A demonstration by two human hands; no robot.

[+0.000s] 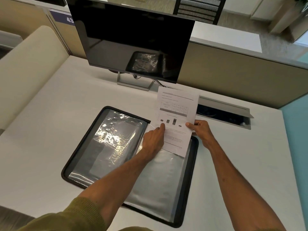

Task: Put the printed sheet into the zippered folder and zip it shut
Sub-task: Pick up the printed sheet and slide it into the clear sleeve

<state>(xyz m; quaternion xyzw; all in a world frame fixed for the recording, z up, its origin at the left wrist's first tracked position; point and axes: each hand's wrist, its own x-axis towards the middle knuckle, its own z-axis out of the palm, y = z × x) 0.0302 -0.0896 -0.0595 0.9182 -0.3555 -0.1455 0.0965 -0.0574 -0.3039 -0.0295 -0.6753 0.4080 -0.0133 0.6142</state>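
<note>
While the zippered folder (106, 157) lies unzipped and spread flat on the matte white desk (50, 117), both hands hold the printed sheet (176, 114) above its R half. Folder: rectangular w/ rounded corners, black fabric zip border, two panels. L panel carries a glossy clear plastic pocket, wrinkled, w/ strong glare. R panel is a smoother grey pocket, duller sheen.

Sheet: white paper, portrait, printed w/ text lines, a table and a small bar chart. Its lower edge overlaps the top of the R panel; its upper part extends past the folder's far edge toward the monitor (133, 40). Whether the lower edge has entered the pocket cannot be told.

Left hand (154, 139): fingers closed on the sheet's L edge, thumb on the printed face near the chart. Right hand (200, 129): pinches the R edge, thumb on top, fingers behind. Olive knit sleeve (70, 215) on the L arm, pushed up the forearm.

Monitor: flat black panel, screen dark, grey metal stand; folder's reflection is visible in the glass. Rectangular metal cable hatch (225, 112) sits open in the desk, just R of the sheet.
</note>
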